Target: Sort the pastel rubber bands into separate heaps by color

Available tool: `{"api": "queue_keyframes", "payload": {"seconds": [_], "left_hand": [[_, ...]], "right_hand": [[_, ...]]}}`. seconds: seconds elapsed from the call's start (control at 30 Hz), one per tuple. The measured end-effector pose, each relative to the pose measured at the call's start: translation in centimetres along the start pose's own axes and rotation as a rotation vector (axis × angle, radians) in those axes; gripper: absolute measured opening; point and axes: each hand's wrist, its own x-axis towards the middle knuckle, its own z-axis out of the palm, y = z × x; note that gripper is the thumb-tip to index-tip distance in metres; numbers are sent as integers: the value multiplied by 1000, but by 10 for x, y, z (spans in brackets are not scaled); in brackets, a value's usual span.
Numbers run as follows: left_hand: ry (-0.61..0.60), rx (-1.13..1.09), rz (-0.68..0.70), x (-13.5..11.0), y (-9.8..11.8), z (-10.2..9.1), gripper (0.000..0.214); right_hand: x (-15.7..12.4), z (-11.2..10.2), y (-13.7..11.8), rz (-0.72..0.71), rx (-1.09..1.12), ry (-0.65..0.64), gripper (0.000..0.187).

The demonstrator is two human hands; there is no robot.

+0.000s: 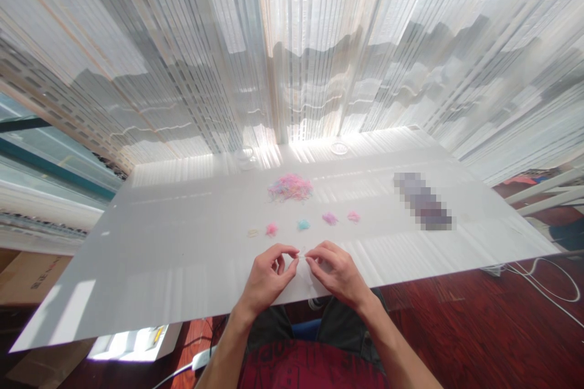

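My left hand point(270, 275) and my right hand point(336, 270) meet above the near edge of the white table point(182, 261). Thumb and forefinger of each are pinched together, with a thin, pale small elastic band point(302, 256) held between the two pinches. Just beyond the fingers lies a row of small heaps of thin bands: a few pale ones point(252, 233), a pink heap point(272, 229), a blue heap point(303, 225), a purple heap point(330, 218) and another pink heap point(353, 216). Behind them spreads a larger mixed-colour pile point(292, 187).
On the table's right side is a dark, pixelated oblong object point(423, 202). A clear round lid-like thing point(339, 148) and a clear container point(246, 158) stand near the back edge, by the sheer curtain point(314, 73). White cables point(542, 279) hang at the right.
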Motion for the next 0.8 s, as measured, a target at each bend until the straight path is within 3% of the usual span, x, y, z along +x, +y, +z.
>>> {"api": "queue_keyframes", "payload": {"seconds": [0.5,0.8], "left_hand": [[70,46,10,4,2,0,13],[234,230,-45,43,12,6,13]], "right_hand": [[2,1,0,8,29,57,13],[2,0,-1,35,11,65,13]]}}
